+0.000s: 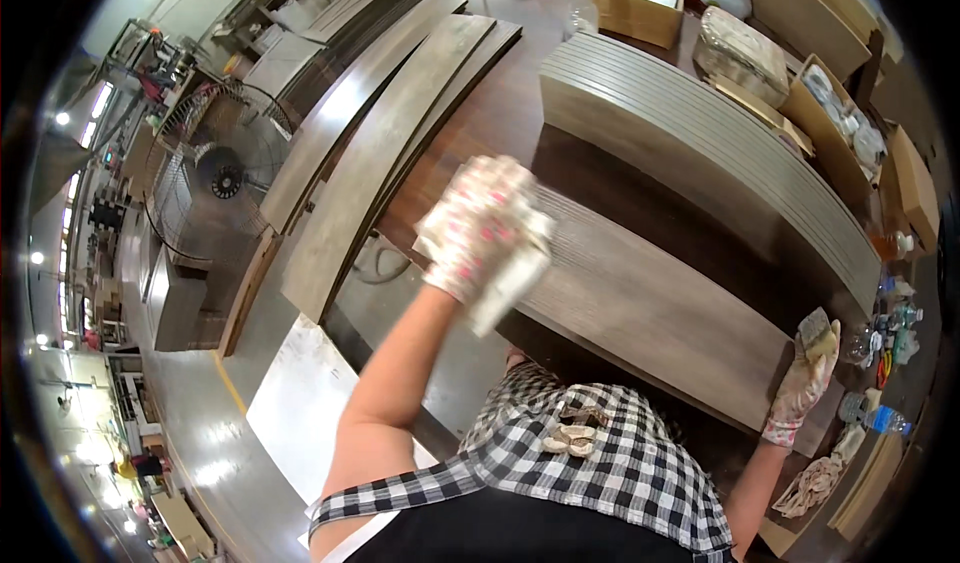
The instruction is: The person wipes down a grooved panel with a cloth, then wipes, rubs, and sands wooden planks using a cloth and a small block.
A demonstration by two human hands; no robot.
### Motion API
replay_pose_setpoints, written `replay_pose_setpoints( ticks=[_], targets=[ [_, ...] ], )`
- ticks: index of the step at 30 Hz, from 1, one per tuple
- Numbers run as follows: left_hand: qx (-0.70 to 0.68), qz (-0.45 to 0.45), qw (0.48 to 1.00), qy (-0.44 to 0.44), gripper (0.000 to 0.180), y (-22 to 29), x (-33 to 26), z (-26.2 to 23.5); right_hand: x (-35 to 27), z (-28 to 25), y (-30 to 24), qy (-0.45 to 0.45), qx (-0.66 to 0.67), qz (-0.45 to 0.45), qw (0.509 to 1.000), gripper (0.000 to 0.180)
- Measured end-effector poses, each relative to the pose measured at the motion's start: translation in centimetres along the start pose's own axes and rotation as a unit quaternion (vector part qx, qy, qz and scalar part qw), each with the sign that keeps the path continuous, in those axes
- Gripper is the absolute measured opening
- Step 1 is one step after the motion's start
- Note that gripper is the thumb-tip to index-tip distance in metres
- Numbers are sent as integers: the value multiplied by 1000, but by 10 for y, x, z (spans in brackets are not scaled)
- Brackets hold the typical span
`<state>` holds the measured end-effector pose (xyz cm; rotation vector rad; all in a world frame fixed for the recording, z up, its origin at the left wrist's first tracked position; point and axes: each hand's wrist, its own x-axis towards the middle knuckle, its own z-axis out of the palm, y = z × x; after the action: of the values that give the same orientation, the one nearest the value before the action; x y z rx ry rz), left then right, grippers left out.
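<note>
My left hand (472,225), in a white glove with pink spots, is closed around a whitish cloth (512,281). Glove and cloth are smeared by motion at the left end of a grey wood-grain board (660,308). This board lies across the bench in front of me, apparently on top of others. By its right end, my right hand (800,388) wears a similar glove and grips a small grey and yellowish sponge-like block (815,331). Whether that hand also touches the board, I cannot tell.
Beyond the board stands a stack of similar boards (700,153). More long boards (400,153) lie at the left, near a floor fan (222,171). Cardboard boxes (640,15), plastic bottles (885,420) and a crumpled rag (815,478) line the far and right sides.
</note>
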<state>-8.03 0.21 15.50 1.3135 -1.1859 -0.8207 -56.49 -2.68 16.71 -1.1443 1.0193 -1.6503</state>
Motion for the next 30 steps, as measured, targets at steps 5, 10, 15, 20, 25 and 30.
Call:
replay_pose_setpoints(
  ticks=[5,10,15,20,25,30],
  targets=[
    [146,-126,955,225,32,-23,24,-138,4,-9,0,44,-43,-10,998,63],
    [205,54,948,238,20,24,6,-123,-8,74,-20,-24,-34,82,996,65],
    [278,217,935,40,20,60,-14,-54,-2,153,8,-155,174,172,957,79],
    [234,218,943,-90,23,59,-27,8,-4,171,8,-203,161,222,940,87],
    [318,184,918,-148,34,47,-44,19,-6,192,6,-237,243,265,902,93],
    [256,222,921,-190,43,42,-46,41,-4,197,17,-158,195,286,925,71]
  ],
)
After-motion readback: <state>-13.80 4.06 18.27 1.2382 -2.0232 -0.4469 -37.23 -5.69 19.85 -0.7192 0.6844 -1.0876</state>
